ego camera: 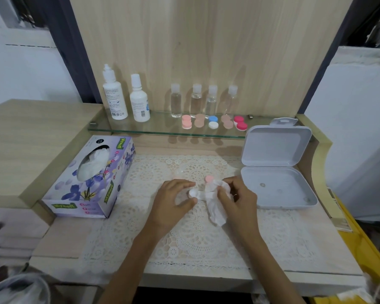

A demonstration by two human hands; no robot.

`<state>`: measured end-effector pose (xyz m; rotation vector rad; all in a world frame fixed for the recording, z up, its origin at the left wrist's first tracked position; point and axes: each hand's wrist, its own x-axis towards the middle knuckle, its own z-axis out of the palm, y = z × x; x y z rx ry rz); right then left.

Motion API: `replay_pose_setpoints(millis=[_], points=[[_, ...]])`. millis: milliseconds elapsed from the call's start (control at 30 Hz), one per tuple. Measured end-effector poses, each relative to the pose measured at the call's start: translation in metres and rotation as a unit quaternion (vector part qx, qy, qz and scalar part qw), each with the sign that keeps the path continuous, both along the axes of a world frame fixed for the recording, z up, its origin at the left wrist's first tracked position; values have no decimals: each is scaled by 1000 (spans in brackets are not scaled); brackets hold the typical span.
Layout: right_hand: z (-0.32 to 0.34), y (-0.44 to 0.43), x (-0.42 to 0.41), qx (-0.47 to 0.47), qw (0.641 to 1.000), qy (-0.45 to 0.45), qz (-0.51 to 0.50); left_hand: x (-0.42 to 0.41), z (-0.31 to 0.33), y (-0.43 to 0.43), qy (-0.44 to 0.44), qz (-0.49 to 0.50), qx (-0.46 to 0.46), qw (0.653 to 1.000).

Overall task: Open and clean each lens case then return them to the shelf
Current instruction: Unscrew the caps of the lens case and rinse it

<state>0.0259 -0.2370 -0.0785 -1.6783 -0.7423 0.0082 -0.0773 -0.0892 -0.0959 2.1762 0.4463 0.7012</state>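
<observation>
Left hand (173,199) pinches the lens case (194,193), right hand (237,195) grips tissue (215,205) against it: wiping step in hand; recapping likely comes next.

Pale wooden desk (42,119), white wall (26,80)

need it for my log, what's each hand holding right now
Left hand: pinches the lens case by its white end.
Right hand: grips the tissue wrapped on the case.
</observation>
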Motion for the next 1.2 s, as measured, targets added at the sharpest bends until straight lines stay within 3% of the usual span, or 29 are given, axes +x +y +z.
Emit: replay_pose_setpoints(millis=[167, 400, 1200], points=[[-13, 7, 9, -127, 973, -195, 9, 3, -4, 0, 17, 7, 48, 999], [-13, 10, -2, -180, 939, -292, -6, 4, -2, -2, 14, 10, 42, 999], [-13, 12, -3, -201, 946, -256, 10, 5, -4, 0, 24, 14, 38, 999]])
